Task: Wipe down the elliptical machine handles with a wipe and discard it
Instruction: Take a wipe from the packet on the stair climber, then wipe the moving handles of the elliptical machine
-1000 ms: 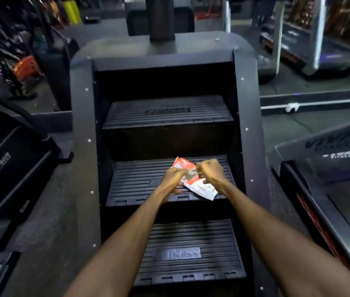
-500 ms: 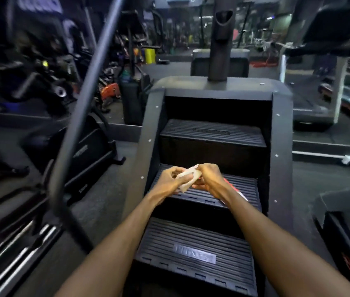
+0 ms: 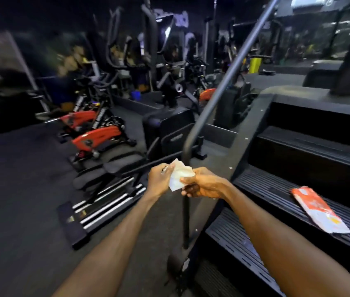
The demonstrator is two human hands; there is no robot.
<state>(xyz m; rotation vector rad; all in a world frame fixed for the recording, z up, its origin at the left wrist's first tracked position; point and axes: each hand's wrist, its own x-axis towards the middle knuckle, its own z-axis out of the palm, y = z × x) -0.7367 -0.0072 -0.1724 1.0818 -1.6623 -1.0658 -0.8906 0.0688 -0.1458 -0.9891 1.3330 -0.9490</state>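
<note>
Both my hands hold a white wipe (image 3: 178, 175) in front of me at mid-frame. My left hand (image 3: 159, 179) pinches its left edge, and my right hand (image 3: 202, 185) grips its right side. The red and white wipe packet (image 3: 319, 211) lies on the middle step of the black stair machine (image 3: 251, 133) to my right, apart from my hands. An elliptical machine (image 3: 165, 129) with black pedals and silver rails stands just beyond my hands, to the left. Its upright handles (image 3: 152, 39) rise dark and blurred at the back.
A black handrail (image 3: 219, 93) of the stair machine runs diagonally right behind my hands and bends down to the floor. Red exercise bikes (image 3: 92, 138) stand at the left. More gym machines fill the dim background. Dark floor lies at the lower left.
The wipe came out of the packet, which now lies alone on the step. My view swung left from the stair machine toward the elliptical and bikes, and my hands moved with it.
</note>
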